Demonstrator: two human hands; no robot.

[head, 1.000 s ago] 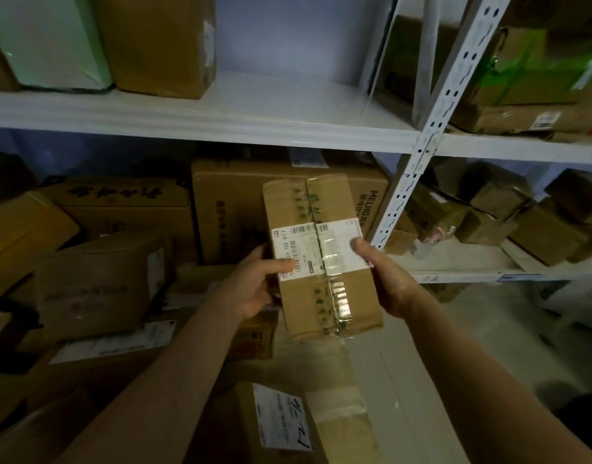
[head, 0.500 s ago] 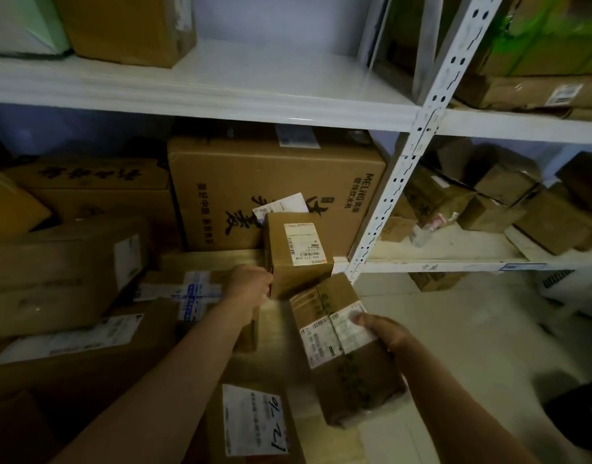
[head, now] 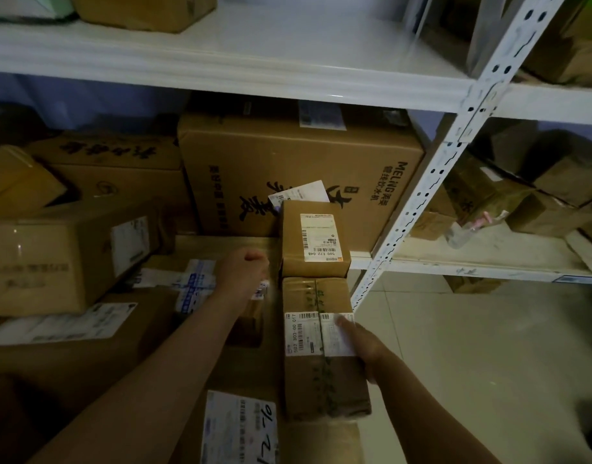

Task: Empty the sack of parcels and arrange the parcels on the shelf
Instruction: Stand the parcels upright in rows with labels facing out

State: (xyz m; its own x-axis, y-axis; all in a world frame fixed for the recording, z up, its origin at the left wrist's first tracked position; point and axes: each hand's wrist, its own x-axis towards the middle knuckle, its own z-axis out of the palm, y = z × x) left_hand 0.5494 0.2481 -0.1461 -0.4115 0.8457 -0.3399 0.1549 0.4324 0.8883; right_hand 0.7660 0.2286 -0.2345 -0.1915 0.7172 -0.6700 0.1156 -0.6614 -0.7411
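Observation:
My right hand (head: 363,346) grips a long brown taped parcel (head: 316,373) by its right side, thumb on its white barcode label. The parcel lies on the stack of boxes on the lower shelf, its far end against a small upright labelled box (head: 313,239). My left hand (head: 244,267) is curled into a fist just left of that small box, above a flat parcel with a blue-printed label (head: 194,286). I see nothing held in it. No sack is in view.
A large printed carton (head: 288,172) stands behind the small box. More cartons (head: 63,259) crowd the left. A white perforated shelf post (head: 432,182) rises on the right, with bare tiled floor (head: 472,346) beyond. The upper white shelf (head: 288,51) has open room.
Both hands held the taped parcel up before the shelf. The left hand let go and reached to the small box; the right hand lowered the parcel and laid it flat on the stack.

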